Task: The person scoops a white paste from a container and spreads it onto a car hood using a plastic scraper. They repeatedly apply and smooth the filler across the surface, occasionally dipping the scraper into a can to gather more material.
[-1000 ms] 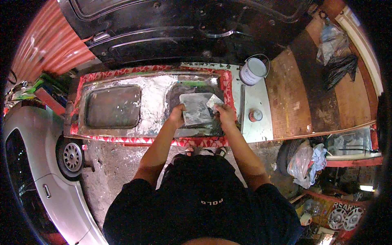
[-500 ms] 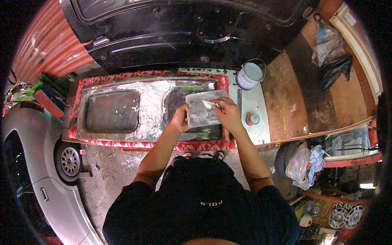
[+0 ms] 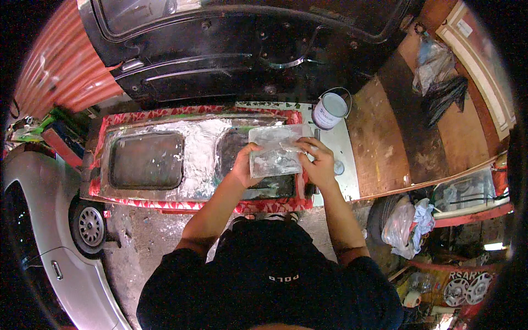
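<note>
My left hand [image 3: 243, 166] is closed on the left edge of a flat, pale grey mixing board [image 3: 267, 163] with white putty smeared across it. Pinched in my right hand [image 3: 320, 165], at the board's right side, is a thin putty spreader [image 3: 285, 147]; its pale edge lies against the board and the rest is hard to make out. Beneath both hands lies a dark metal vehicle panel [image 3: 146, 159], with a broad white coat of filler [image 3: 199, 148] left of the board. The board hides part of the panel's right half.
Red-and-white patterned cloth [image 3: 220, 205] borders the panel. A paint can [image 3: 330, 111] stands at the back right, with a small round container [image 3: 339, 167] nearer me. A black vehicle body [image 3: 220, 58] rises behind; a silver car [image 3: 60, 231] is at left, a plywood surface [image 3: 379, 137] at right.
The spreader in my right hand has gone from lifted, with white putty on it, to flat against the board. White putty now shows more widely on the board. The view has shifted slightly.
</note>
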A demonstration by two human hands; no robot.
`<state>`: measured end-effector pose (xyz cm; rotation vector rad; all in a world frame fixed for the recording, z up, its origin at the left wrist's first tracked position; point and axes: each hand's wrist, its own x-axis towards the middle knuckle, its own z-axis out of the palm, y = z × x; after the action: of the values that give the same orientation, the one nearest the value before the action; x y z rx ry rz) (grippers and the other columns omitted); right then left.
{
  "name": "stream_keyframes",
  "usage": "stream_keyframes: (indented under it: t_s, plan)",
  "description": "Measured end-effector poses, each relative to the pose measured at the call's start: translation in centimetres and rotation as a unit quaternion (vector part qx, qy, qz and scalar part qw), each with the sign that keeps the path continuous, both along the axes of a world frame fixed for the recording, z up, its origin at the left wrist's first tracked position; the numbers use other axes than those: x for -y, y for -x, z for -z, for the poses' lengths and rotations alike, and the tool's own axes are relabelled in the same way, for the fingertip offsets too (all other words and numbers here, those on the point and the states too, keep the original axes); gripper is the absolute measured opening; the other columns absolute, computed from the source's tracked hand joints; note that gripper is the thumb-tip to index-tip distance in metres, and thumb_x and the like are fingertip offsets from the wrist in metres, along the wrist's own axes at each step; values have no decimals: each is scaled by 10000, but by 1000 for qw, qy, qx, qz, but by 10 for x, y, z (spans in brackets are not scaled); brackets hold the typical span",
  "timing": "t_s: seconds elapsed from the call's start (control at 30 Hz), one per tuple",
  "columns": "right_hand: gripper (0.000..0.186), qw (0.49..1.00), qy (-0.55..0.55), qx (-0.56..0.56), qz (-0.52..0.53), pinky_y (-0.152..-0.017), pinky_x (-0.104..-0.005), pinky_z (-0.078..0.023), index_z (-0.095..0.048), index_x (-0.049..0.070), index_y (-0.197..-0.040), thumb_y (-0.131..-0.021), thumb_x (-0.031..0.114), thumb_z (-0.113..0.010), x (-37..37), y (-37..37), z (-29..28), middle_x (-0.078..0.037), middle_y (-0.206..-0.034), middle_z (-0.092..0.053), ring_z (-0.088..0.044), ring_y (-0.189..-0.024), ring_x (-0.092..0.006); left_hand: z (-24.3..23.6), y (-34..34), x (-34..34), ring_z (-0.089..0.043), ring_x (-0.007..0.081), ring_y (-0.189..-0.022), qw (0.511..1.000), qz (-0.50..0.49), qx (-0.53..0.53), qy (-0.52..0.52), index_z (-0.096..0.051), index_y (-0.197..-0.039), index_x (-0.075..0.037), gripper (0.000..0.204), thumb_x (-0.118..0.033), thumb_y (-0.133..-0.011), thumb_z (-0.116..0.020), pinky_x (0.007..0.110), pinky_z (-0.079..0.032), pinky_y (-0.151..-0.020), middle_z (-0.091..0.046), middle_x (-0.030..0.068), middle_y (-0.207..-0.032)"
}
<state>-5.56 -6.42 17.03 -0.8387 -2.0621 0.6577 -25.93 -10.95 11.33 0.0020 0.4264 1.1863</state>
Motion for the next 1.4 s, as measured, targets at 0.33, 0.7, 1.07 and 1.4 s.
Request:
stream_keyframes:
  t_s: [0.33, 0.7, 1.07, 1.4]
  plan:
    - [388, 994, -93, 57, -26, -835, -333, -495, -690, 68, -1051, -688, -41, -608, -11, -9, -9, -129, -1062, -630, -623, -963, -281, -4, 3, -3, -569, 337, -1064, 999, -6, 0, -53, -474, -1274, -32, 640, -179, -655, -534, 456, -446, -965, -575, 161, -1198]
    - [428, 988, -148, 15, 28, -794, -330, -492, -700, 74, -1056, -660, -50, -594, 9, 3, -6, -146, -1044, -583, -604, -921, -286, -4, -3, 0, -544, 360, -1105, 989, -50, 89, -105, -437, -1290, 16, 649, -155, -667, -500, 488, -413, -992, -545, 198, -1229]
    - [426, 993, -111, -30, 1, -739, -301, -475, -697, 26, -1030, -625, -64, -604, 6, -4, 4, -121, -978, -575, -591, -859, -237, 1, -1, 2, -531, 342, -1116, 989, -52, 103, -92, -474, -1255, -16, 616, -144, -652, -489, 456, -388, -1006, -560, 168, -1211]
    - [324, 997, -57, -54, 28, -777, -294, -474, -700, 70, -1041, -727, 19, -637, 9, -9, 1, -115, -983, -595, -606, -878, -226, -11, 11, 0, -549, 370, -1098, 994, -54, 29, -95, -436, -1303, -22, 686, -156, -634, -505, 496, -426, -985, -550, 184, -1222]
